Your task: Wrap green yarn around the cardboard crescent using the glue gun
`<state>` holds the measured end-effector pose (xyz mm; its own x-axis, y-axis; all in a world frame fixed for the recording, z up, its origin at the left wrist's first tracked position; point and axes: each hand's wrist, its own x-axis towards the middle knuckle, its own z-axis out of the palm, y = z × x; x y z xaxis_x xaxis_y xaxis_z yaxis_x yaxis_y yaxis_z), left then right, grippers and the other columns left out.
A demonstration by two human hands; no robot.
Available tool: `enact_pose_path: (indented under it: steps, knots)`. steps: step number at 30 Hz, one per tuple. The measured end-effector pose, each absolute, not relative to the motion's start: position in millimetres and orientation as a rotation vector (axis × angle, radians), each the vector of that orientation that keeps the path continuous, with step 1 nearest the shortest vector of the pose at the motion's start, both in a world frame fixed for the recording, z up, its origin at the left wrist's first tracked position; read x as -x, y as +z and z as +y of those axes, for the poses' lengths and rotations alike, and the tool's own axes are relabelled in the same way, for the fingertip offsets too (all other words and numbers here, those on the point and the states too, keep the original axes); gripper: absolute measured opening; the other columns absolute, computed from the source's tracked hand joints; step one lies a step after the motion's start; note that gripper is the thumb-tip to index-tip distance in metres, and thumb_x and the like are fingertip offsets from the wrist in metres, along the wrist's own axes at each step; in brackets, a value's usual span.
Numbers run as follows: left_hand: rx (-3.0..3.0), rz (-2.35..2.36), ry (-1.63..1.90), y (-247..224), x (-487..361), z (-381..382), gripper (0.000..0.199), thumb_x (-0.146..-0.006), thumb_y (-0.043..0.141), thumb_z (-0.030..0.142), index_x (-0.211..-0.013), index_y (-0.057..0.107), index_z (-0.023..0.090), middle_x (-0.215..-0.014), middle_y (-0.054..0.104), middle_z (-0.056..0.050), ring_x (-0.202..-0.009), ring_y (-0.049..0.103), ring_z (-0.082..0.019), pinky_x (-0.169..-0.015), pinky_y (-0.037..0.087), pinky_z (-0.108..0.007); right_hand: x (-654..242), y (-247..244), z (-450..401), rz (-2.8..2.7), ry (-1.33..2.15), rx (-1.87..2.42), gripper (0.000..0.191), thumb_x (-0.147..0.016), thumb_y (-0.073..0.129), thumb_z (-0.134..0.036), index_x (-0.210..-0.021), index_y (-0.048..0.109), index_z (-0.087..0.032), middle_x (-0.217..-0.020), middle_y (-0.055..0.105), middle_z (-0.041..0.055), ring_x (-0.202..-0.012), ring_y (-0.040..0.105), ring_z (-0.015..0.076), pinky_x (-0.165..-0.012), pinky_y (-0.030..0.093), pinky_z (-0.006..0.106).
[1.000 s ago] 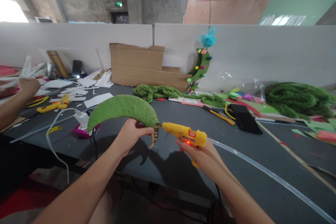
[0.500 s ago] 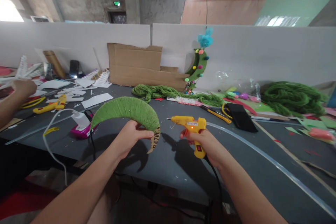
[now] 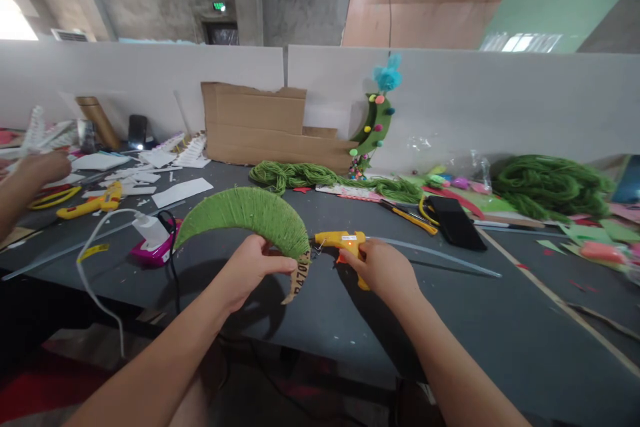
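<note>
Your left hand (image 3: 255,269) is clamping the green yarn-wrapped crescent (image 3: 245,213) by its bare printed tip (image 3: 300,277), over the near side of the tabletop (image 3: 325,327). Your right hand (image 3: 387,273), well apart from the left, is gripping the yellow glue gun (image 3: 345,240), nozzle pointing at the yarn's end; can't tell if it's touching. Behind, 1 green yarn hank (image 3: 295,175) is lying before the cardboard sheet (image 3: 255,121).

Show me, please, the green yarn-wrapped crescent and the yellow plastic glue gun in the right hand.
Green yarn-wrapped crescent (image 3: 245,209), head view: middle of wrapped arc.
Yellow plastic glue gun (image 3: 339,239), head view: barrel.
</note>
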<state>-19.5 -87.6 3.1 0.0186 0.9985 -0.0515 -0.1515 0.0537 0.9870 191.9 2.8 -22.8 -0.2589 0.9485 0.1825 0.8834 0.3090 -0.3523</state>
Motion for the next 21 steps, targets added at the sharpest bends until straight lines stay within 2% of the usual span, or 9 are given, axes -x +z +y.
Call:
enact_pose_path:
  steps: [3,6,9,11,15,21]
  knots:
    - [-1.070,1.113,1.229,3,18,-88,0.023,-0.062,0.067,0.011,-0.085,0.064,0.014,-0.088,0.068,-0.004,-0.083,0.059,-0.018,-0.079,0.044,-0.030,-186,-12,-14,-2.201,0.143,1.398,0.021,-0.081,0.049,-0.035,-0.074,0.057,-0.016,-0.083,0.056,0.0089,-0.074,0.054,0.0207,-0.066,0.039,0.030]
    - [-1.077,1.131,1.231,2,15,-87,0.026,-0.062,0.068,0.011,-0.087,0.064,0.014,-0.086,0.069,-0.004,-0.083,0.060,-0.019,-0.077,0.044,-0.029,-176,-1,-36,-2.218,0.348,0.949,0.008,-0.080,0.050,-0.023,-0.079,0.056,-0.018,-0.081,0.055,0.0044,-0.066,0.052,0.0147,-0.062,0.042,0.026]
    - [-1.091,1.139,1.221,1,12,-86,0.025,-0.061,0.068,0.011,-0.086,0.065,0.014,-0.084,0.069,-0.004,-0.082,0.060,-0.019,-0.075,0.045,-0.029,-168,2,-52,-2.226,0.356,0.741,0.009,-0.079,0.052,-0.019,-0.087,0.057,-0.019,-0.087,0.055,0.0059,-0.074,0.053,0.0164,-0.068,0.045,0.029]
    - [-1.102,1.116,1.220,0,9,-86,0.026,-0.061,0.068,0.011,-0.087,0.065,0.015,-0.086,0.070,-0.004,-0.082,0.060,-0.019,-0.076,0.045,-0.029,-165,0,-55,-2.223,0.288,0.692,0.009,-0.080,0.052,-0.018,-0.086,0.058,-0.019,-0.086,0.056,0.0069,-0.081,0.053,0.0185,-0.071,0.045,0.031]
    - [-1.108,1.119,1.195,-2,5,-86,0.025,-0.061,0.068,0.011,-0.086,0.066,0.015,-0.087,0.070,-0.004,-0.083,0.061,-0.020,-0.077,0.045,-0.029,-166,-2,-52,-2.198,0.273,0.691,0.010,-0.081,0.050,-0.018,-0.076,0.058,-0.019,-0.078,0.055,0.0054,-0.076,0.054,0.0178,-0.068,0.045,0.030]
    - [-1.094,1.077,1.172,-1,1,-86,0.034,-0.060,0.070,0.011,-0.093,0.066,0.016,-0.090,0.071,-0.004,-0.089,0.062,-0.020,-0.081,0.045,-0.029,-168,-1,-51,-2.131,0.303,0.771,0.011,-0.081,0.049,-0.017,-0.073,0.056,-0.018,-0.078,0.053,0.0045,-0.078,0.053,0.0176,-0.068,0.043,0.029]
